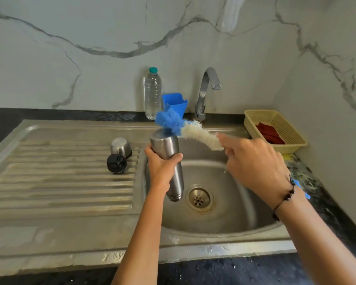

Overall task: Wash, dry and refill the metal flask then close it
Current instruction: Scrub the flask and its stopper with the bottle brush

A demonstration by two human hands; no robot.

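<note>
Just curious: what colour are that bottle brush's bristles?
Blue at the tip, white nearer the handle, on the bottle brush; head view.

Brush (190,131) handle hidden, tip blurred

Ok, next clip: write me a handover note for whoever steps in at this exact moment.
Left hand grips the flask over the sink, mouth tilted up and away.
Right hand holds the brush, its blue tip at the flask mouth.
Steel cup and black stopper lie on the drainboard. Water bottle stands behind the sink, capped. Red cloth lies in the basket. No water shows at the tap.
Done: flask opened. Scrubbing under way.
Left: finish scrubbing, rinse, dry, refill, close.
</note>
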